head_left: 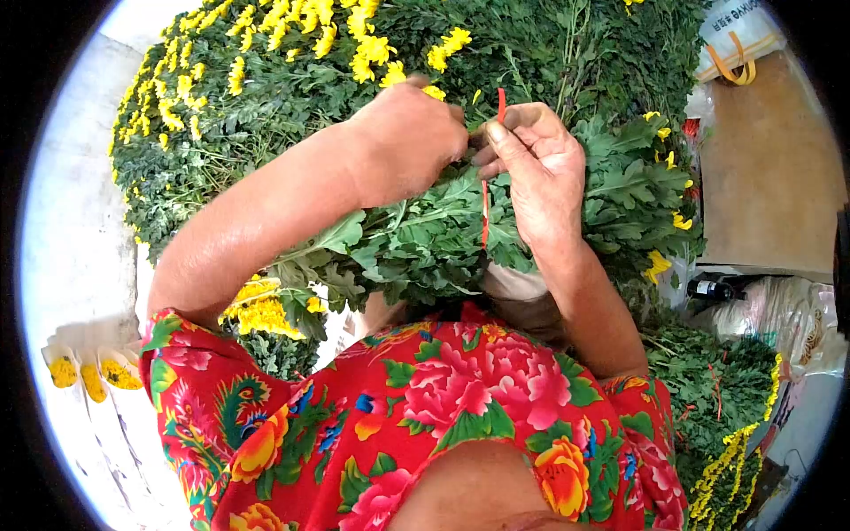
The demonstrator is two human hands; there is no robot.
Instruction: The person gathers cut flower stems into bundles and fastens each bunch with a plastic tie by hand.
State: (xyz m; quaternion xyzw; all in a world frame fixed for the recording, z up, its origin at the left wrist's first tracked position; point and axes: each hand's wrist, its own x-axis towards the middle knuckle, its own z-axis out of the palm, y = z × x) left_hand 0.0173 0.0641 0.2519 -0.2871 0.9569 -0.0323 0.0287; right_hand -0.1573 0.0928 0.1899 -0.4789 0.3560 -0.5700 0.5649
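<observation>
A leafy bundle of chrysanthemum stems [416, 239] lies across in front of my body, its leaves dark green. Around its middle runs a thin red tie [485, 212], with one end sticking up above my fingers. My right hand [544, 168] pinches this tie between thumb and fingers. Close beside it, almost touching, my left hand [403, 133] is curled into a fist over the bundle's far side. Its fingertips are turned away, so what they grip is hidden.
Behind my hands rises a big heap of yellow chrysanthemums [239, 106]. More flowers [266, 314] show below my left arm, and tied bunches [708, 389] lie at lower right. A brown board [770, 168], a bag [739, 40] and plastic wrapping [779, 319] are on the right.
</observation>
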